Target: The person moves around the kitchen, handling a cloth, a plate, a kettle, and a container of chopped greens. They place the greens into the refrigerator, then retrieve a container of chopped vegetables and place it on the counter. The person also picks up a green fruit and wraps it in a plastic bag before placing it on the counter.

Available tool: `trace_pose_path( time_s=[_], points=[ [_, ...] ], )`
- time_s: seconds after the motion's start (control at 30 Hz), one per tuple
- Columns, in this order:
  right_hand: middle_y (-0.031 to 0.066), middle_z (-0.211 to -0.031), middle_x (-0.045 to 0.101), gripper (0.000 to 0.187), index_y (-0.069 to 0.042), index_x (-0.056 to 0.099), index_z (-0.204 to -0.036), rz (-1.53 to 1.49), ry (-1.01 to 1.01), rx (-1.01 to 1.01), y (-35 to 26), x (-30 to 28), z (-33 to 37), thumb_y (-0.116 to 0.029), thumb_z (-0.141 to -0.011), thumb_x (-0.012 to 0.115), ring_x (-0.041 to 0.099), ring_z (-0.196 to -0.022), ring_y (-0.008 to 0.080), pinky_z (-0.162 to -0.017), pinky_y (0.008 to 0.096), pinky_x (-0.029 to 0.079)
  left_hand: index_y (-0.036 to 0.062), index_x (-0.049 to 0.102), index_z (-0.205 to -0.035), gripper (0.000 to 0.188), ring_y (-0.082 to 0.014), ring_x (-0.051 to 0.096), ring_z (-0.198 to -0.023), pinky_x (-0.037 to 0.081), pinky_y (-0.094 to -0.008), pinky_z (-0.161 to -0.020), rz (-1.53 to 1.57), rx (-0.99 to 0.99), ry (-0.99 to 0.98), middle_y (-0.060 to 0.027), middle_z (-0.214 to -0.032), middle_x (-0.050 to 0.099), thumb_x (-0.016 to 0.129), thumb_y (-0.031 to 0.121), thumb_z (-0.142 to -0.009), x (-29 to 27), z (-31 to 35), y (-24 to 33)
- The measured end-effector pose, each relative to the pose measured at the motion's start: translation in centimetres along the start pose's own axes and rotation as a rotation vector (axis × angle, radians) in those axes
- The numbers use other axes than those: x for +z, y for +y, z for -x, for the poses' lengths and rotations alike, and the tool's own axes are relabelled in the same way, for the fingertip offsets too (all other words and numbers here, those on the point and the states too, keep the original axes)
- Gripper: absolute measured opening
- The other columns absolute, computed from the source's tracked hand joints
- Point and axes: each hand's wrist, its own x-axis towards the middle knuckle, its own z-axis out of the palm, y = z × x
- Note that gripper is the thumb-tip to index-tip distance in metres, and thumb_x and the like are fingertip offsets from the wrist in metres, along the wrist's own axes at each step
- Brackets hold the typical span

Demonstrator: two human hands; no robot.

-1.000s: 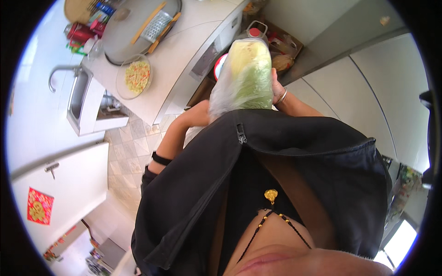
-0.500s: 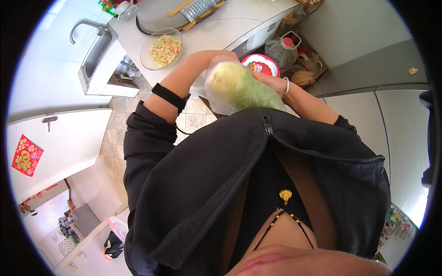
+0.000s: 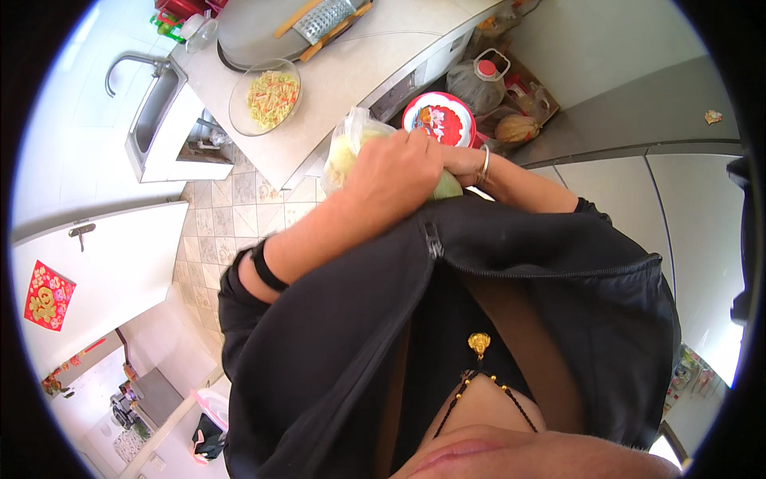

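Close in front of my chest is a large pale-green and yellowish vegetable in a clear plastic bag (image 3: 343, 160); its exact kind is unclear. My left hand (image 3: 401, 169) lies across the top of it, fingers curled over and gripping it, and hides most of it. My right hand (image 3: 463, 164) holds it from the other side, its fingers partly covered by my left hand. The yellowish end and bunched plastic stick out to the left of my left hand, and a bit of green shows below both hands.
On the counter (image 3: 351, 76) are a glass bowl (image 3: 294, 109) of shredded vegetables and a metal grater (image 3: 323, 21) on a grey board. A red-and-white round container (image 3: 439, 120) stands just beyond my hands. Bags and a capped jug (image 3: 485, 76) are behind it. The sink (image 3: 156, 108) is far left.
My left hand has come from behind the bagged vegetable to over its top, near my right hand. The bag has shifted slightly left, and the view has shifted a little.
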Motion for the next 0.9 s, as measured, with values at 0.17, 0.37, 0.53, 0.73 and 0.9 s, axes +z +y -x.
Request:
trace_pose_path(
  time_s=[0.17, 0.37, 0.53, 0.73, 0.9],
  points=[
    [0.0099, -0.121, 0.053, 0.045, -0.005, 0.046, -0.125, -0.092, -0.047, -0.268, 1.2, -0.7, 0.5, -0.031, -0.089, 0.051, 0.052, -0.113, 0.022, -0.097, 0.0362, 0.042, 0.0, 0.06, -0.091, 0.025, -0.0221, 0.058, -0.077, 0.049, -0.0322, -0.059, 0.022, 0.107, 0.179, -0.0094, -0.096, 0.058, 0.057, 0.004, -0.066, -0.4, 2.3, -0.1],
    [0.0129, -0.129, 0.049, 0.072, -0.005, 0.043, -0.13, -0.257, -0.26, -0.488, 1.3, -2.2, -1.2, -0.063, -0.088, 0.032, 0.049, -0.115, 0.0248, -0.098, 0.0399, 0.039, -0.0027, 0.06, -0.096, 0.03, -0.0263, 0.058, -0.088, 0.05, -0.0309, -0.071, 0.354, 0.276, 0.27, -0.0124, -0.108, 0.058, 0.061, 0.001, -0.066, -0.2, 3.1, -1.1],
    [0.0125, -0.126, 0.051, 0.061, -0.005, 0.043, -0.128, -0.297, -0.052, -0.494, 1.1, -0.9, -1.7, -0.052, -0.091, 0.039, 0.052, -0.111, 0.0238, -0.097, 0.0385, 0.041, -0.0028, 0.062, -0.096, 0.019, -0.0219, 0.06, -0.092, 0.049, -0.0276, -0.076, 1.003, -0.042, 0.32, -0.0105, -0.1, 0.063, 0.062, -0.003, -0.077, 1.8, 3.8, -1.4],
    [0.0123, -0.119, 0.055, 0.046, -0.004, 0.046, -0.124, -0.297, 0.135, -0.525, -0.1, 0.8, -2.3, -0.034, -0.09, 0.052, 0.058, -0.102, 0.0221, -0.09, 0.0349, 0.047, 0.0024, 0.05, -0.088, 0.017, -0.0075, 0.054, -0.067, 0.044, -0.0189, -0.064, 1.475, -0.584, 0.678, -0.0019, -0.085, 0.056, 0.065, -0.003, -0.08, 6.1, 3.6, -1.1],
    [0.0101, -0.113, 0.057, 0.044, -0.004, 0.045, -0.124, -0.272, 0.154, -0.574, -0.7, 1.0, -2.4, -0.026, -0.088, 0.057, 0.059, -0.099, 0.0205, -0.086, 0.0353, 0.05, 0.0038, 0.05, -0.086, 0.02, -0.0078, 0.05, -0.067, 0.044, -0.0217, -0.063, 1.121, -0.561, 0.75, -0.0005, -0.081, 0.053, 0.069, 0.003, -0.079, 8.2, 3.2, -2.5]
  ],
)
